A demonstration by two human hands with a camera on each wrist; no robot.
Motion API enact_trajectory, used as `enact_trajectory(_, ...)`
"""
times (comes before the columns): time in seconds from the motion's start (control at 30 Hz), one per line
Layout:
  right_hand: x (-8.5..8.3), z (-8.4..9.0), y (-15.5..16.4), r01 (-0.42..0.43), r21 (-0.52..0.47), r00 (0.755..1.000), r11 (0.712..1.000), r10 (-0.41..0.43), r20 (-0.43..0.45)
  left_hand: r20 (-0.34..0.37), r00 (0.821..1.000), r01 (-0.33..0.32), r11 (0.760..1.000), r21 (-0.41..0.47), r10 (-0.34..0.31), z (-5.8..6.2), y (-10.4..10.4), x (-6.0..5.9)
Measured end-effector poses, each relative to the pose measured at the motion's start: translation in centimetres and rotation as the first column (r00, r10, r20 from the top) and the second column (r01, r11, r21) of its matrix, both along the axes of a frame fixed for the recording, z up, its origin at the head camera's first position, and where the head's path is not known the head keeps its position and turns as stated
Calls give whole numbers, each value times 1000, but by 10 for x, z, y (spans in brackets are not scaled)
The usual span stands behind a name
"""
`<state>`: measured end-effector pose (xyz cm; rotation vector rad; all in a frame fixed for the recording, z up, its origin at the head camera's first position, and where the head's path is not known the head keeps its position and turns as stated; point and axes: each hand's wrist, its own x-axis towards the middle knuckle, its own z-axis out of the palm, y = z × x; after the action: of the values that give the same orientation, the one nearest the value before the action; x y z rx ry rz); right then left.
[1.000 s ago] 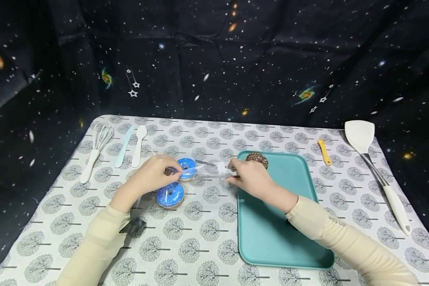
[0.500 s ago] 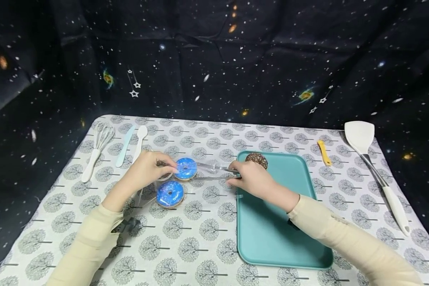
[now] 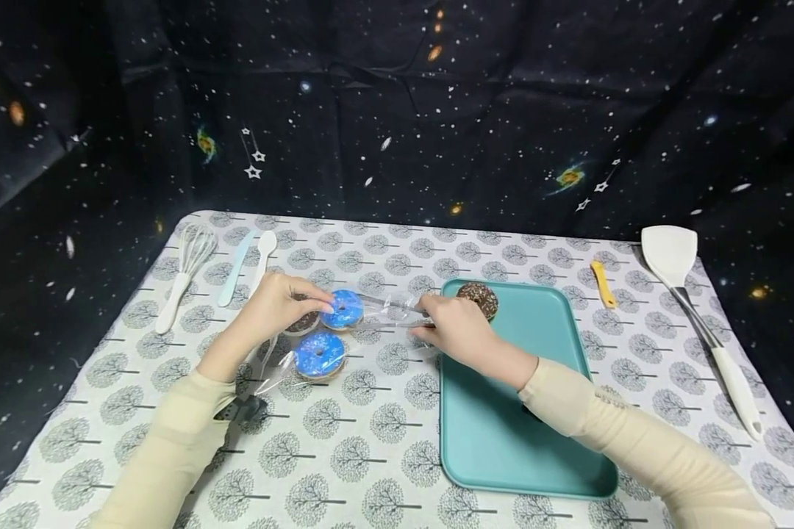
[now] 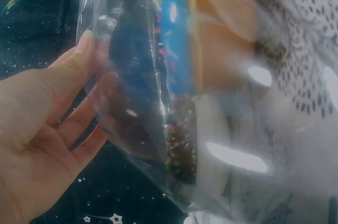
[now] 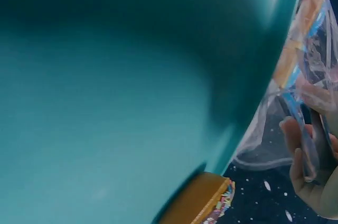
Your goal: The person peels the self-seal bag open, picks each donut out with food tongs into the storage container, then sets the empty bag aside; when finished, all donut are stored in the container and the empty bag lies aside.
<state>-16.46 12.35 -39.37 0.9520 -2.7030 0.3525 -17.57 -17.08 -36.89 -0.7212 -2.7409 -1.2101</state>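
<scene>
Tree-patterned cloth point(image 3: 370, 433): at centre frame a clear plastic bag point(image 3: 387, 308) holding a blue-glazed doughnut point(image 3: 342, 309) is pinched by the left hand point(image 3: 274, 308) and right hand point(image 3: 453, 328), beside a teal tray point(image 3: 509, 433); the film is probably best kept taut, unsqueezed.

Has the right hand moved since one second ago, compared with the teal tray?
Yes. The right hand shifted slightly left along the teal tray, toward the bagged blue donut.
</scene>
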Motion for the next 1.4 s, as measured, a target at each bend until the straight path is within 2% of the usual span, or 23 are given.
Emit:
enact_trajectory(0.17, 0, -5, 0, 9, -30, 998, 999, -11, -60, 15, 1000, 3, 1000, 15, -4, -4, 0, -4)
enact_trajectory(0.27, 0, -6, 1, 32, -45, 998, 998, -34, -46, -7, 1000, 5, 1000, 15, -5, -6, 0, -7)
enact_trajectory(0.37, -1, -6, 3, 62, -52, 998, 997, -60, 31, 8, 1000, 2, 1000, 31, -2, -6, -2, -9)
enact_trajectory(0.5, -2, -2, 10, 99, -80, 984, 992, -86, 157, 39, 999, 9, 997, 72, -12, -4, -5, -13)
enact_trajectory(0.6, -4, 1, 14, 89, -117, 974, 989, -62, 218, 37, 999, 17, 995, 95, -21, -2, -8, -17)
enact_trajectory(0.67, -7, 3, 16, 49, -139, 973, 989, -16, 229, 44, 999, 19, 994, 108, -24, -1, -11, -19)
enact_trajectory(0.83, -11, 2, 18, -85, -143, 981, 986, 108, 162, 68, 997, 29, 992, 123, -37, -1, -13, -20)
enact_trajectory(0.97, -12, -1, 18, -136, -81, 984, 987, 145, 106, 68, 997, 37, 990, 138, -47, -3, -14, -19)
enact_trajectory(1.23, -12, 1, 11, -132, 20, 991, 991, 132, 25, 15, 999, 40, 988, 148, -42, -4, -17, -19)
enact_trajectory(1.4, -10, 0, 6, -121, 27, 992, 992, 122, -26, 3, 995, 93, 981, 167, -95, -8, -13, -23)
